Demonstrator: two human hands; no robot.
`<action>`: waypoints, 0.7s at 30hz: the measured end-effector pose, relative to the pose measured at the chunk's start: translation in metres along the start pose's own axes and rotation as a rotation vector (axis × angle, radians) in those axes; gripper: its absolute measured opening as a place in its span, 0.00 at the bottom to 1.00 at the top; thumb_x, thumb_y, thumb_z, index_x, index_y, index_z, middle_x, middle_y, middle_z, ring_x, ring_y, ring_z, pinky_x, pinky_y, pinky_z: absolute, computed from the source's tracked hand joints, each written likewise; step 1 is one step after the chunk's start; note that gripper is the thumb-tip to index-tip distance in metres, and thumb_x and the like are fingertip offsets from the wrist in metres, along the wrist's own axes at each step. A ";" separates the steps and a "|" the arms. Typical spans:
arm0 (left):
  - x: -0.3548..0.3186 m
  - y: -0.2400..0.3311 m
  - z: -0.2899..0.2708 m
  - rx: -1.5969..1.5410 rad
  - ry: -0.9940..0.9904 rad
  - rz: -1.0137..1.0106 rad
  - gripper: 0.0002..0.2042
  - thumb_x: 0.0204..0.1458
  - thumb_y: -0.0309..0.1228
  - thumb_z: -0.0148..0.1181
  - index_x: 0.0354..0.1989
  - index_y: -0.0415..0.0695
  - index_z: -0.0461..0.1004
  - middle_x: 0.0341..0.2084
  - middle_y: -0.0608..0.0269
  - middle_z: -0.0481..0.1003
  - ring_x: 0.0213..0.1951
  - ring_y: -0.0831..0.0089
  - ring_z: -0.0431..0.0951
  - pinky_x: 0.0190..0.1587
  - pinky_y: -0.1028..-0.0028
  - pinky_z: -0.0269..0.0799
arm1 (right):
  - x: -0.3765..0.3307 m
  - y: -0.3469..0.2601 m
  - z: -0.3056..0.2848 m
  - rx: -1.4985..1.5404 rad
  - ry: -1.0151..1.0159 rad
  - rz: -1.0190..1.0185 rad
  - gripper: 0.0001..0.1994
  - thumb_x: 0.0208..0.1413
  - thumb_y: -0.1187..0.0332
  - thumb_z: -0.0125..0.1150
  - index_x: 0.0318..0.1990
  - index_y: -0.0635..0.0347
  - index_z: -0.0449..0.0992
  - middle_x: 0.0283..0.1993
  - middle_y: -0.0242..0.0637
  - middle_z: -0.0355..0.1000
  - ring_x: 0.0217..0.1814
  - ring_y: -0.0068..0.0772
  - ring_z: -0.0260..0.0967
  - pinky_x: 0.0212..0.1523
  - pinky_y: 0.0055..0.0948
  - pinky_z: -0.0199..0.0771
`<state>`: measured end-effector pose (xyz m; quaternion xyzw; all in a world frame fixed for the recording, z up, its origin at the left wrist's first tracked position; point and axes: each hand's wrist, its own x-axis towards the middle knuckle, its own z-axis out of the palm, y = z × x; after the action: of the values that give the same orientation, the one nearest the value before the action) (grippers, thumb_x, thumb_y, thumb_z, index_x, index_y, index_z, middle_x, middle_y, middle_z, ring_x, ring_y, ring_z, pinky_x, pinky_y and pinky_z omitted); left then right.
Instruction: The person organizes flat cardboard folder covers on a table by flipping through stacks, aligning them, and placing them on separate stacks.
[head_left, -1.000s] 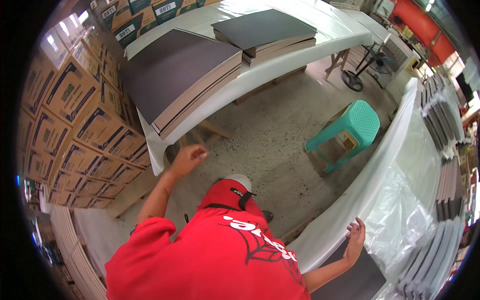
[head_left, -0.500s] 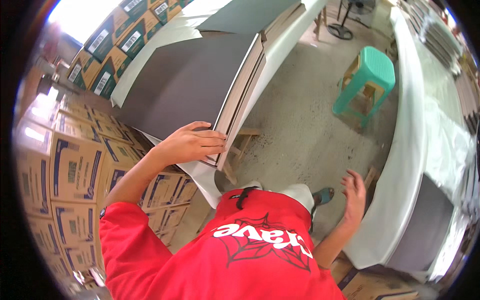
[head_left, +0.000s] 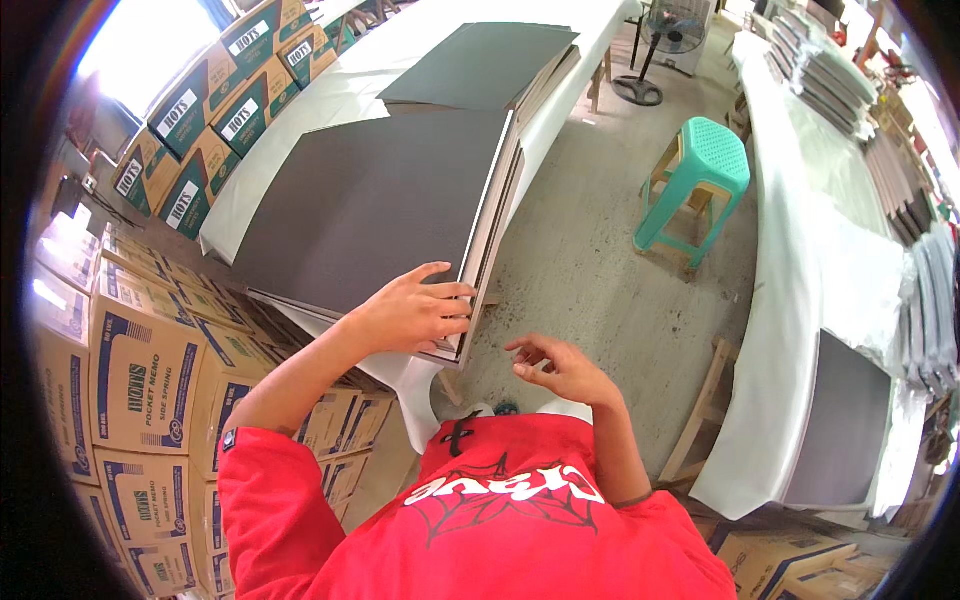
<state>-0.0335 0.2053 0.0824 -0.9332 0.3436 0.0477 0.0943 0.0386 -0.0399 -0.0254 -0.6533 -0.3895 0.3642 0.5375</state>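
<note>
The left desk (head_left: 340, 100), wrapped in a white covering, slants along the person's left side over a grey, speckled floor (head_left: 580, 270). Another desk (head_left: 785, 300), also draped in white, runs along the right, with an aisle between them. A bright window (head_left: 150, 60) glares at the upper left.

The dark stack of boards (head_left: 370, 210) lies at the near end of the left desk, with a second stack (head_left: 480, 65) just behind it. The left grip (head_left: 420, 310) rests on the dark stack's near right corner, fingers slightly spread; its thumb is hidden, so I cannot tell whether it pinches anything. The right grip (head_left: 560, 370) is empty and loosely curled, thumb and fingers apart, near that corner.

A teal plastic stool (head_left: 720, 150) stands in the aisle, and a black fan (head_left: 678, 32) is farther off. One dark board (head_left: 840, 420) lies on the right desk's near end; wrapped bundles (head_left: 820, 75) lie farther along it.

Brown cartons (head_left: 145, 380) at the left bear dark lettering and blue bands; green-and-brown boxes (head_left: 240, 125) have bold lettering on white panels. The red shirt (head_left: 480, 530) shows white lettering over a black web.
</note>
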 end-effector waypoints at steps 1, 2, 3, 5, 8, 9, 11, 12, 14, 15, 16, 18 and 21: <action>0.002 -0.001 -0.001 0.011 -0.009 -0.006 0.21 0.30 0.39 0.66 0.37 0.53 0.70 0.39 0.77 0.69 0.54 0.79 0.62 0.60 0.59 0.51 | 0.002 0.000 -0.007 0.008 -0.014 -0.016 0.17 0.54 0.60 0.55 0.49 0.58 0.68 0.36 0.33 0.69 0.39 0.23 0.66 0.39 0.25 0.68; 0.005 -0.001 -0.004 0.022 -0.018 -0.013 0.21 0.30 0.39 0.65 0.37 0.53 0.70 0.39 0.77 0.69 0.54 0.78 0.62 0.59 0.59 0.52 | 0.003 -0.003 -0.020 0.019 -0.004 -0.015 0.18 0.54 0.59 0.56 0.49 0.59 0.68 0.36 0.33 0.69 0.39 0.23 0.66 0.39 0.25 0.68; 0.007 -0.001 -0.006 0.028 -0.032 -0.020 0.20 0.30 0.40 0.65 0.37 0.52 0.71 0.39 0.77 0.70 0.54 0.78 0.63 0.59 0.59 0.52 | 0.000 -0.001 -0.027 0.034 0.016 -0.012 0.18 0.53 0.59 0.56 0.48 0.59 0.69 0.36 0.34 0.70 0.39 0.24 0.67 0.39 0.25 0.68; 0.006 -0.006 -0.006 -0.044 -0.033 0.000 0.20 0.31 0.39 0.65 0.37 0.52 0.71 0.39 0.76 0.70 0.52 0.78 0.65 0.58 0.59 0.53 | -0.008 0.005 -0.044 0.062 0.054 -0.009 0.18 0.52 0.58 0.58 0.46 0.60 0.70 0.34 0.35 0.71 0.38 0.26 0.68 0.40 0.27 0.69; 0.006 -0.010 0.000 -0.117 -0.020 0.032 0.21 0.30 0.40 0.66 0.36 0.50 0.71 0.39 0.74 0.70 0.52 0.78 0.65 0.58 0.59 0.53 | -0.026 0.025 -0.076 0.014 0.045 0.097 0.18 0.51 0.59 0.58 0.46 0.60 0.70 0.35 0.35 0.70 0.37 0.25 0.67 0.39 0.26 0.68; 0.006 -0.011 -0.002 -0.121 -0.014 0.045 0.22 0.29 0.41 0.66 0.36 0.50 0.71 0.39 0.74 0.70 0.52 0.78 0.65 0.58 0.59 0.52 | -0.032 0.030 -0.083 0.071 0.059 0.120 0.18 0.51 0.59 0.58 0.46 0.60 0.70 0.35 0.35 0.70 0.37 0.24 0.67 0.39 0.26 0.67; 0.010 -0.011 -0.019 -0.141 -0.037 0.017 0.20 0.31 0.38 0.66 0.36 0.49 0.72 0.40 0.73 0.72 0.50 0.80 0.67 0.55 0.62 0.56 | -0.037 0.026 -0.100 0.150 0.120 0.157 0.18 0.51 0.59 0.58 0.46 0.60 0.70 0.36 0.34 0.70 0.37 0.23 0.65 0.40 0.25 0.67; 0.010 -0.013 -0.022 -0.149 -0.026 0.009 0.19 0.31 0.37 0.66 0.36 0.48 0.73 0.39 0.73 0.72 0.50 0.80 0.67 0.55 0.63 0.57 | -0.038 0.023 -0.106 0.190 0.144 0.175 0.18 0.52 0.59 0.58 0.46 0.60 0.70 0.36 0.34 0.69 0.37 0.23 0.65 0.40 0.24 0.66; 0.009 -0.015 -0.026 -0.157 -0.030 0.001 0.18 0.32 0.36 0.66 0.36 0.48 0.74 0.39 0.73 0.73 0.49 0.81 0.68 0.53 0.64 0.59 | -0.035 0.018 -0.113 0.272 0.197 0.212 0.18 0.52 0.59 0.58 0.46 0.60 0.70 0.36 0.33 0.69 0.37 0.22 0.64 0.40 0.24 0.65; 0.010 -0.014 -0.027 -0.153 -0.036 -0.001 0.18 0.32 0.35 0.66 0.37 0.49 0.74 0.40 0.73 0.73 0.48 0.82 0.69 0.53 0.64 0.60 | -0.033 0.018 -0.115 0.277 0.193 0.195 0.18 0.52 0.59 0.58 0.46 0.60 0.70 0.36 0.33 0.69 0.37 0.22 0.64 0.40 0.23 0.65; 0.009 -0.013 -0.028 -0.149 -0.044 0.000 0.18 0.33 0.34 0.66 0.38 0.49 0.75 0.40 0.73 0.74 0.48 0.82 0.70 0.52 0.64 0.60 | -0.031 0.018 -0.115 0.282 0.191 0.178 0.18 0.52 0.59 0.58 0.46 0.60 0.70 0.36 0.33 0.69 0.38 0.22 0.64 0.40 0.23 0.65; 0.008 -0.013 -0.031 -0.187 -0.032 -0.025 0.18 0.33 0.35 0.66 0.37 0.49 0.75 0.40 0.73 0.74 0.48 0.82 0.70 0.50 0.65 0.61 | -0.025 0.017 -0.114 0.288 0.194 0.162 0.18 0.52 0.59 0.58 0.46 0.60 0.70 0.36 0.33 0.69 0.38 0.22 0.64 0.41 0.23 0.65; 0.010 -0.019 -0.032 -0.212 -0.016 -0.019 0.17 0.34 0.35 0.66 0.36 0.49 0.75 0.40 0.72 0.74 0.47 0.82 0.70 0.48 0.66 0.61 | -0.014 0.010 -0.105 0.281 0.209 0.156 0.18 0.52 0.58 0.58 0.46 0.60 0.70 0.36 0.33 0.69 0.38 0.23 0.64 0.41 0.23 0.65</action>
<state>-0.0128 0.2070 0.1148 -0.9406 0.3272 0.0905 -0.0014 0.1270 -0.0979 -0.0183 -0.6344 -0.2248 0.3858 0.6310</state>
